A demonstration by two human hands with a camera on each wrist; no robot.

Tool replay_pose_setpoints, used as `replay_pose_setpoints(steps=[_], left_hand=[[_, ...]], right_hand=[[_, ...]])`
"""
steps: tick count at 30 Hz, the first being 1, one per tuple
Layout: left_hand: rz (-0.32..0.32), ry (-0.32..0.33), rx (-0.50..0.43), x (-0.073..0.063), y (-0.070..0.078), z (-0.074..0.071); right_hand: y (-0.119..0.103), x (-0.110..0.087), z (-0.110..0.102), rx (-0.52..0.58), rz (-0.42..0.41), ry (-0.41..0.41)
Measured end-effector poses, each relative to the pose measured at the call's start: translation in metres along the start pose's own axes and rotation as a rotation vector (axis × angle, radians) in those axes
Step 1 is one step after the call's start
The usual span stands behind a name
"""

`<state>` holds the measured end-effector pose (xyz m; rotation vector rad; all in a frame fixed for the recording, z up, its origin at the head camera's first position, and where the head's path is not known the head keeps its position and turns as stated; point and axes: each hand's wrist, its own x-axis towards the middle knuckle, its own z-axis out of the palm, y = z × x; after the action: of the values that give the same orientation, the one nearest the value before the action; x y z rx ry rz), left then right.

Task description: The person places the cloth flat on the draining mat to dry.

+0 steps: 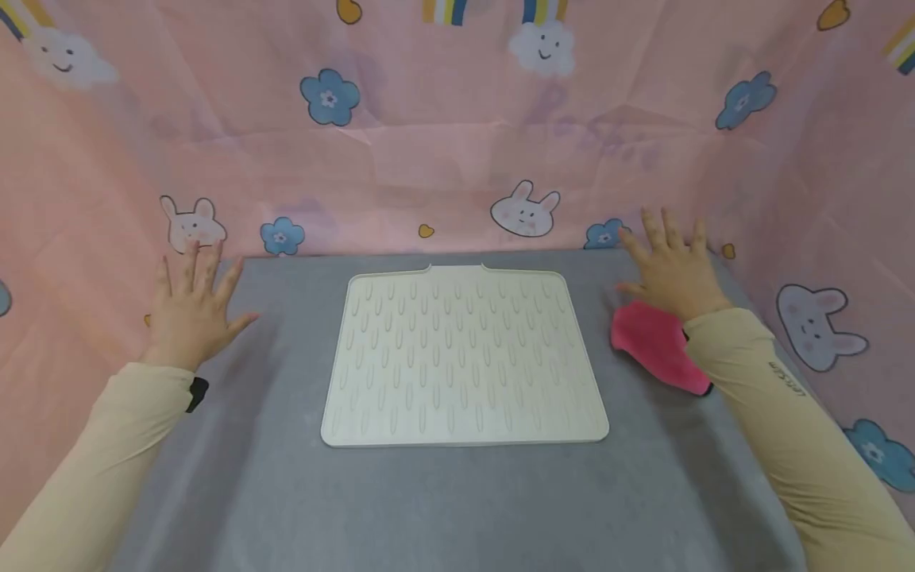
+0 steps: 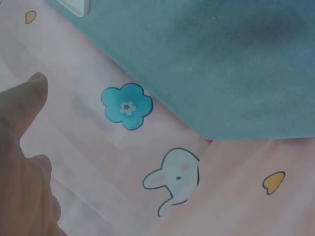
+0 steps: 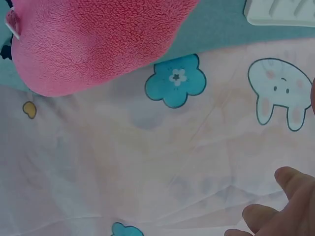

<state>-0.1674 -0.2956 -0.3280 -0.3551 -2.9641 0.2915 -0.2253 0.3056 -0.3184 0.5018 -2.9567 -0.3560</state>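
Note:
My left hand [image 1: 191, 318] is held out over the left side of the grey table, fingers spread and holding nothing. On the other side my right hand [image 1: 672, 274] is likewise spread, near a pink fuzzy cloth piece [image 1: 654, 345] with dark trim at its ends. The forearm partly covers that pink piece in the head view; its plush surface [image 3: 98, 39] fills the upper left of the right wrist view. Between the hands a white ridged mat [image 1: 465, 357] with a tab on its far edge lies flat, apart from both.
A grey cloth-covered table [image 1: 457, 508] carries these things. Pink printed fabric [image 1: 429, 159] with rabbits, flowers and clouds rises behind the table and along both sides.

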Motion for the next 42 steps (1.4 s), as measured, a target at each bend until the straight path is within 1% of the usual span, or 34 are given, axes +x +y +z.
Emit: replay_pose_setpoints(steps=[2, 4, 8, 9, 11, 14, 17, 20, 22, 26, 31, 35, 42], left_hand=[[-0.004, 0.001, -0.004, -0.002, 0.001, 0.002], [0.004, 0.018, -0.014, -0.006, 0.004, 0.007], [0.052, 0.080, -0.027, -0.017, 0.017, 0.025], [0.061, 0.083, -0.026, -0.020, 0.021, 0.030], [0.071, 0.069, -0.036, -0.026, 0.032, 0.040], [0.076, 0.017, -0.074, -0.035, 0.048, 0.054], [0.079, -0.023, -0.103, -0.044, 0.062, 0.067], [0.081, -0.050, -0.114, -0.050, 0.071, 0.077], [0.071, -0.073, -0.144, -0.052, 0.076, 0.082], [0.036, -0.120, -0.233, -0.049, 0.087, 0.088], [0.012, -0.141, -0.366, -0.038, 0.105, 0.093], [0.024, -0.156, -0.399, -0.030, 0.113, 0.094], [0.050, -0.201, -0.450, -0.029, 0.117, 0.093]], right_hand=[[-0.001, 0.001, 0.000, 0.000, -0.004, 0.002], [-0.003, 0.001, 0.001, 0.003, -0.001, 0.002], [-0.008, -0.001, 0.004, 0.040, 0.022, 0.023], [-0.009, -0.003, 0.005, 0.053, 0.028, 0.033], [-0.013, -0.007, 0.008, 0.085, 0.031, 0.060], [-0.018, -0.015, 0.011, 0.144, 0.028, 0.096], [-0.021, -0.022, 0.016, 0.235, 0.031, 0.121], [-0.022, -0.030, 0.020, 0.318, 0.066, 0.125], [-0.023, -0.036, 0.022, 0.364, 0.099, 0.120], [-0.023, -0.049, 0.028, 0.435, 0.168, 0.098], [-0.023, -0.060, 0.037, 0.504, 0.240, 0.066], [-0.026, -0.066, 0.043, 0.539, 0.291, 0.050], [-0.027, -0.070, 0.055, 0.574, 0.333, 0.114]])
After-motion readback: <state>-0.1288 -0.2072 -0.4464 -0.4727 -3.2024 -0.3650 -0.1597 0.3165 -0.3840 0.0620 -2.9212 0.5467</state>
